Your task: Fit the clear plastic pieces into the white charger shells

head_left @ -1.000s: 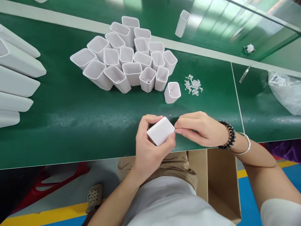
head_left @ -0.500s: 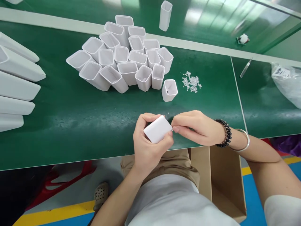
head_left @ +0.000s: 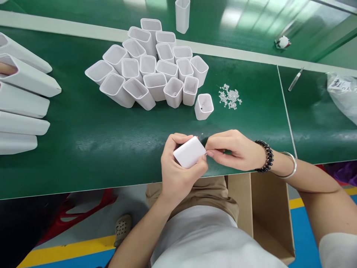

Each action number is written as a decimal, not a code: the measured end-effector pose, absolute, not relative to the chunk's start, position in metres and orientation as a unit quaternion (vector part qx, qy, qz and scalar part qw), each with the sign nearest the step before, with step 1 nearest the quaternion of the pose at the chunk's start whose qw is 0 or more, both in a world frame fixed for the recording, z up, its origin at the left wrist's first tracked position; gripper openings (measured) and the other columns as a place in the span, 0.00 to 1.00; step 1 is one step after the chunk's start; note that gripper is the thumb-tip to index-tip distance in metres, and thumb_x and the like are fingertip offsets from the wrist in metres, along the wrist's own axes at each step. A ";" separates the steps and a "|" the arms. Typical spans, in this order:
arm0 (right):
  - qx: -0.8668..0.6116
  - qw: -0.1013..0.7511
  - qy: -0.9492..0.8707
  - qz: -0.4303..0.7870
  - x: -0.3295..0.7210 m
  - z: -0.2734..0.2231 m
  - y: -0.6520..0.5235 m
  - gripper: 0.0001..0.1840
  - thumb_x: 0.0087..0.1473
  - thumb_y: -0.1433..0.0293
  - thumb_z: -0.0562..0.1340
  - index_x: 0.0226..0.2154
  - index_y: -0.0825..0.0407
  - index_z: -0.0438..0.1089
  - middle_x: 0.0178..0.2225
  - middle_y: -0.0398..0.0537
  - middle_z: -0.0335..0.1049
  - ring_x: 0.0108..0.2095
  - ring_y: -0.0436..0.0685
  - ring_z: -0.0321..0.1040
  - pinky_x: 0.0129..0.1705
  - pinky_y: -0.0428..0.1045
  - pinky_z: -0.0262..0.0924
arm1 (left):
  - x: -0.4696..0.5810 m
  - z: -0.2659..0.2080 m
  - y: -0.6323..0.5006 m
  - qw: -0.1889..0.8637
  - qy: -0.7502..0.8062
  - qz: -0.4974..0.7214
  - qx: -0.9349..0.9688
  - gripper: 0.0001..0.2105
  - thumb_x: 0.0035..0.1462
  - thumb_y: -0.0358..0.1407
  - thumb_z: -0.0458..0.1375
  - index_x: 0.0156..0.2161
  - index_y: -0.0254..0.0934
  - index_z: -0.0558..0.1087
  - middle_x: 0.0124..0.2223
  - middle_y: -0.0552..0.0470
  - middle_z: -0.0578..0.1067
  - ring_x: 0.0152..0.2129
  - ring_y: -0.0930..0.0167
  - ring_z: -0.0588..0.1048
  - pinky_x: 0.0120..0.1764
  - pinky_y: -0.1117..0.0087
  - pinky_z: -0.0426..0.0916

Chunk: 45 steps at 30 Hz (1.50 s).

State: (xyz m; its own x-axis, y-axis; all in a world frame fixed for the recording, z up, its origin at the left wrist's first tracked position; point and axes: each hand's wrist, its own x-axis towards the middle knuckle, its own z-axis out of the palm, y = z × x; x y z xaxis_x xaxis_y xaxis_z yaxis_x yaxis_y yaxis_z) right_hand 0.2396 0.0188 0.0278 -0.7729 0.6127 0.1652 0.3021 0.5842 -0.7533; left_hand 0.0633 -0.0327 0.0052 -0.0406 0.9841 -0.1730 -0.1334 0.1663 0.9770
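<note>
Here the left hand [head_left: 178,173] clasps a white plastic casing [head_left: 189,152], closed base up, above the green table [head_left: 83,141]. The right hand [head_left: 234,150] pinches at the casing's right corner.

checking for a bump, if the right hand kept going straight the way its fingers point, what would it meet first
The right hand points leftward, so it would first meet the white plastic box held in the left hand; its fingertips look about touching already.

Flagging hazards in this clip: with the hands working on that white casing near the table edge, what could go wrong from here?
1. The left hand holds the white casing near the table edge; a slip could drop it to the floor.
2. The right hand pinches at the casing's corner; anything tiny there could fall unseen.
3. The small clear pieces lie loose by the packed upright casings; a careless reach might scatter them or topple casings.
</note>
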 end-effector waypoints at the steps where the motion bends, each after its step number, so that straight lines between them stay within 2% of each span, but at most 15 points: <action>1: -0.268 0.207 -0.864 0.372 0.240 0.028 0.019 0.10 0.64 0.75 0.54 0.30 0.53 0.62 0.23 0.39 0.59 0.23 0.45 0.52 0.26 0.42 0.51 | 0.063 0.005 -0.033 0.563 0.519 0.497 0.408 0.14 0.46 0.30 0.66 0.37 0.38 0.67 0.39 0.53 0.71 0.33 0.73 0.73 0.29 0.76 0.67; 4: -0.286 0.216 -0.864 0.353 0.241 0.030 0.022 0.09 0.66 0.71 0.54 0.32 0.53 0.63 0.25 0.41 0.62 0.24 0.46 0.56 0.27 0.42 0.55 | 0.059 0.001 -0.034 0.602 0.482 0.499 0.395 0.16 0.51 0.32 0.66 0.43 0.40 0.67 0.45 0.51 0.72 0.30 0.75 0.73 0.31 0.74 0.70; 6: -0.300 0.260 -0.871 0.290 0.242 0.031 0.023 0.08 0.65 0.66 0.57 0.41 0.54 0.65 0.34 0.49 0.68 0.31 0.50 0.63 0.32 0.44 0.62 | 0.057 -0.003 -0.036 0.634 0.436 0.510 0.385 0.18 0.55 0.33 0.64 0.50 0.41 0.66 0.48 0.50 0.71 0.32 0.74 0.75 0.37 0.71 0.74; 8: -0.289 0.292 -0.892 0.187 0.241 0.030 0.024 0.17 0.62 0.65 0.60 0.51 0.54 0.63 0.48 0.59 0.67 0.44 0.57 0.67 0.40 0.50 0.68 | 0.057 -0.008 -0.038 0.640 0.401 0.524 0.394 0.23 0.57 0.33 0.62 0.56 0.44 0.65 0.51 0.48 0.71 0.39 0.71 0.77 0.45 0.67 0.75; 10: -0.250 0.291 -0.919 0.094 0.239 0.027 0.024 0.20 0.61 0.69 0.59 0.56 0.53 0.62 0.55 0.61 0.64 0.52 0.61 0.66 0.47 0.56 0.69 | 0.058 -0.013 -0.039 0.613 0.395 0.534 0.429 0.26 0.58 0.31 0.62 0.60 0.45 0.64 0.56 0.46 0.68 0.48 0.67 0.75 0.50 0.66 0.74; 13: -0.221 0.289 -0.929 0.070 0.238 0.021 0.023 0.17 0.63 0.75 0.56 0.53 0.55 0.65 0.50 0.59 0.69 0.52 0.60 0.68 0.51 0.56 0.69 | 0.061 -0.017 -0.039 0.542 0.409 0.553 0.483 0.28 0.57 0.30 0.63 0.62 0.49 0.65 0.60 0.47 0.61 0.54 0.65 0.71 0.50 0.68 0.74; 16: -0.251 0.310 -0.906 0.142 0.242 0.017 0.023 0.14 0.62 0.72 0.60 0.50 0.58 0.67 0.47 0.60 0.72 0.49 0.58 0.72 0.49 0.51 0.72 | 0.063 -0.018 -0.037 0.479 0.429 0.577 0.503 0.28 0.54 0.30 0.66 0.59 0.49 0.68 0.54 0.49 0.63 0.49 0.69 0.73 0.47 0.71 0.75; 20: -0.261 0.320 -0.888 0.202 0.246 0.015 0.024 0.12 0.62 0.71 0.62 0.48 0.56 0.69 0.47 0.57 0.75 0.47 0.55 0.74 0.46 0.47 0.73 | 0.065 -0.019 -0.036 0.431 0.458 0.588 0.509 0.27 0.49 0.31 0.70 0.55 0.46 0.71 0.50 0.49 0.64 0.44 0.71 0.72 0.41 0.74 0.74; 26: -0.263 0.325 -0.882 0.217 0.245 0.013 0.022 0.11 0.62 0.71 0.62 0.48 0.54 0.70 0.47 0.55 0.76 0.46 0.53 0.75 0.45 0.45 0.73 | 0.065 -0.020 -0.038 0.426 0.473 0.586 0.501 0.27 0.48 0.30 0.70 0.54 0.45 0.72 0.48 0.50 0.63 0.40 0.73 0.71 0.37 0.75 0.72; 38: -0.275 0.325 -0.877 0.223 0.245 0.021 0.023 0.08 0.61 0.69 0.63 0.43 0.54 0.70 0.42 0.55 0.76 0.42 0.53 0.75 0.42 0.47 0.72 | 0.064 -0.016 -0.038 0.469 0.459 0.567 0.497 0.27 0.51 0.31 0.69 0.56 0.47 0.72 0.46 0.51 0.63 0.36 0.75 0.72 0.36 0.75 0.72; 45: -0.263 0.329 -0.883 0.207 0.245 0.022 0.022 0.09 0.60 0.71 0.65 0.43 0.56 0.70 0.41 0.57 0.76 0.41 0.54 0.75 0.41 0.46 0.72 | 0.063 -0.016 -0.040 0.457 0.466 0.559 0.511 0.26 0.52 0.31 0.68 0.57 0.46 0.72 0.47 0.50 0.63 0.38 0.74 0.72 0.39 0.75 0.73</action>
